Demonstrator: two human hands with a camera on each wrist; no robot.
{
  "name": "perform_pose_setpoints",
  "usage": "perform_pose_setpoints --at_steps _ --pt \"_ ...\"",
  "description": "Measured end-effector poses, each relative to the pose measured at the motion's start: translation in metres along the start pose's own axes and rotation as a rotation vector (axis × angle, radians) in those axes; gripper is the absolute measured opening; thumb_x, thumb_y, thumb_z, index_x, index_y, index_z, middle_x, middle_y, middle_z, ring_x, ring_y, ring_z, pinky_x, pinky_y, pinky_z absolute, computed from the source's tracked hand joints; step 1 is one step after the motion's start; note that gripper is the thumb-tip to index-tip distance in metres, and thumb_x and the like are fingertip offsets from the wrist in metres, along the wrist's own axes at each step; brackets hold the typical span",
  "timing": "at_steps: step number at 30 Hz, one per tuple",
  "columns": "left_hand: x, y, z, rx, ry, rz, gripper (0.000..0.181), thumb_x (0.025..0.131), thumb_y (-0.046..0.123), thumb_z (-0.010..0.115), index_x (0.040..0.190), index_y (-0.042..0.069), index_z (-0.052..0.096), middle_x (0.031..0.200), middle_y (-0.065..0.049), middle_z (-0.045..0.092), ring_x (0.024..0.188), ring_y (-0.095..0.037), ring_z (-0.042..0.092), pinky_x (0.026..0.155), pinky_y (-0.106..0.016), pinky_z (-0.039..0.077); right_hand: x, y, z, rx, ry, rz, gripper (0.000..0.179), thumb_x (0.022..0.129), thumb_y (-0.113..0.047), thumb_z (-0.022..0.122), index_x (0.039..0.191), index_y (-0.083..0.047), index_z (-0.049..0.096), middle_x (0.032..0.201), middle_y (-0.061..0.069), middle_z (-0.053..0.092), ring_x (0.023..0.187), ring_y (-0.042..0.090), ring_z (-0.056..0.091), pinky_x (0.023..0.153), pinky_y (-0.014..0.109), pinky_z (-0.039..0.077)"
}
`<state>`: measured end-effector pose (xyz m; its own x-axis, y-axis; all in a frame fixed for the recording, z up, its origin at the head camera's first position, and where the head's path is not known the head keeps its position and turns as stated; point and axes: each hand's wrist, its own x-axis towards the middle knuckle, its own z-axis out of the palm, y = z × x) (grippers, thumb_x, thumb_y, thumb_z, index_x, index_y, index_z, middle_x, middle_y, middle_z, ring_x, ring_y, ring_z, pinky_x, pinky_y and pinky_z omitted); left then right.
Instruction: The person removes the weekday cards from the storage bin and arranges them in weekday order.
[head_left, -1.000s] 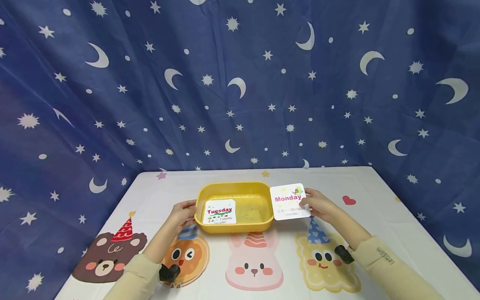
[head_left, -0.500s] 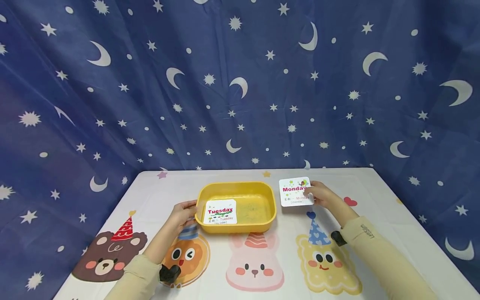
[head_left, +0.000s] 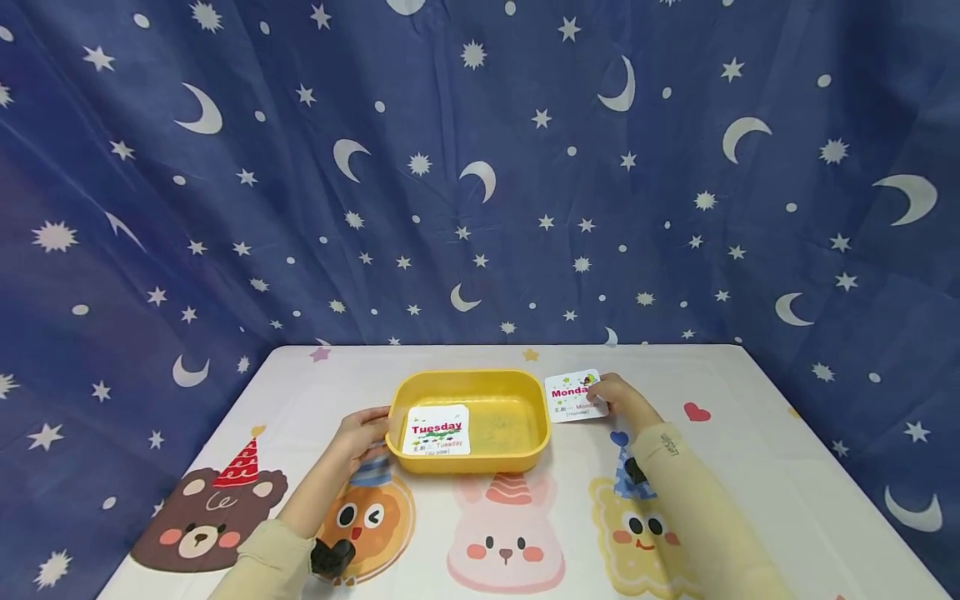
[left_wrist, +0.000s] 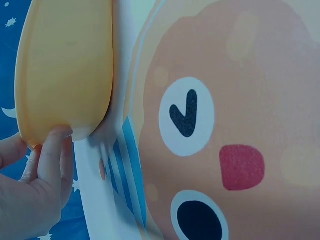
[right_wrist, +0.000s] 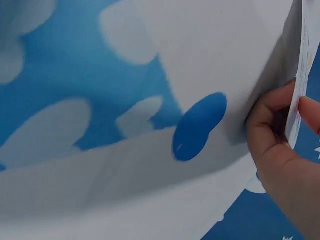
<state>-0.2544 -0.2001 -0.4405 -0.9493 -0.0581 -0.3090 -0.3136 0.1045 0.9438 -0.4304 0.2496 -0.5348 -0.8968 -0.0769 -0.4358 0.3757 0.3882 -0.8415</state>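
Note:
A yellow plastic tray (head_left: 472,463) sits on the table, and a white card printed "Tuesday" (head_left: 437,430) lies in its left half. At the tray's left end my left hand (head_left: 365,431) grips the rim, with thumb and fingers on either side of the wall in the left wrist view. Just right of the tray, my right hand (head_left: 622,398) pinches the white "Monday" card (head_left: 572,400) by its right edge, thumb on the printed face. Edge-on in the right wrist view, the card (right_wrist: 297,90) shows thin layered lines, with curled fingers behind it.
A white tablecloth (head_left: 300,392) with cartoon prints, including a bear and a rabbit, covers the table. Behind it hangs a blue curtain (head_left: 420,192) with moons and stars. Both forearms wear cream sleeves, with black straps near the wrists.
My right hand has taken the Monday card away from the tray's right rim, back and to the right, then down and slightly left. My left hand and the tray stay in place.

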Motion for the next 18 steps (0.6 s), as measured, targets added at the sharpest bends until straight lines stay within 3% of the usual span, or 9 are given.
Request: perform_pose_setpoints --at_steps 3,6,8,12,13,16,18 --pt "-0.001 -0.001 -0.001 0.001 -0.003 -0.007 0.043 0.096 0.004 0.048 0.136 -0.008 0.041 0.127 -0.024 0.052 0.080 -0.010 0.063 0.069 -0.024 0.059 0.028 0.015 0.002 -0.036 0.026 0.025 0.077 0.082 -0.005 0.064 0.144 0.009 0.021 0.125 0.025 0.049 0.102 0.031 0.052 0.087 0.037 0.052" --pt "-0.003 -0.002 -0.003 -0.005 -0.004 -0.009 0.042 0.095 0.003 0.049 0.136 -0.008 0.041 0.125 -0.024 0.053 0.080 -0.011 0.063 0.069 -0.025 0.059 0.037 0.019 0.006 -0.164 0.111 0.006 0.074 0.078 -0.010 0.070 0.135 0.015 0.030 0.116 0.026 0.053 0.097 0.033 0.054 0.081 0.038 0.054" --pt "-0.004 -0.002 -0.004 -0.003 -0.005 -0.014 0.042 0.096 0.003 0.048 0.136 -0.009 0.041 0.124 -0.023 0.054 0.080 -0.011 0.063 0.069 -0.025 0.060 0.007 0.001 0.017 -0.282 0.187 0.027 0.074 0.077 -0.012 0.073 0.134 0.013 0.034 0.121 0.028 0.051 0.103 0.037 0.053 0.087 0.045 0.053" --pt "-0.003 -0.001 -0.003 0.005 0.002 -0.015 0.042 0.096 0.003 0.048 0.136 -0.008 0.041 0.127 -0.025 0.052 0.081 -0.011 0.064 0.070 -0.026 0.060 -0.056 -0.036 0.038 -0.528 0.330 -0.001 0.071 0.076 -0.018 0.077 0.125 0.016 0.039 0.112 0.032 0.056 0.098 0.041 0.058 0.081 0.045 0.055" --pt "-0.002 -0.001 -0.003 0.004 0.002 -0.014 0.042 0.096 0.003 0.048 0.136 -0.008 0.041 0.128 -0.025 0.051 0.082 -0.012 0.064 0.070 -0.026 0.060 -0.074 -0.049 0.045 -0.567 0.346 0.018 0.068 0.078 -0.017 0.075 0.126 0.015 0.039 0.114 0.033 0.055 0.101 0.043 0.057 0.086 0.048 0.053" --pt "-0.001 0.001 -0.001 -0.004 0.002 -0.012 0.042 0.096 0.003 0.048 0.136 -0.007 0.042 0.129 -0.026 0.050 0.083 -0.012 0.064 0.071 -0.027 0.060 -0.098 -0.062 0.055 -0.635 0.396 0.005 0.057 0.082 -0.017 0.072 0.118 0.016 0.042 0.113 0.035 0.053 0.103 0.046 0.054 0.089 0.049 0.050" --pt "-0.001 0.002 -0.002 -0.005 0.001 -0.017 0.042 0.096 0.003 0.048 0.136 -0.007 0.041 0.128 -0.026 0.050 0.082 -0.012 0.064 0.071 -0.027 0.060 -0.104 -0.064 0.058 -0.659 0.395 0.012 0.056 0.085 -0.019 0.069 0.118 0.017 0.041 0.115 0.037 0.049 0.108 0.049 0.049 0.094 0.052 0.047"
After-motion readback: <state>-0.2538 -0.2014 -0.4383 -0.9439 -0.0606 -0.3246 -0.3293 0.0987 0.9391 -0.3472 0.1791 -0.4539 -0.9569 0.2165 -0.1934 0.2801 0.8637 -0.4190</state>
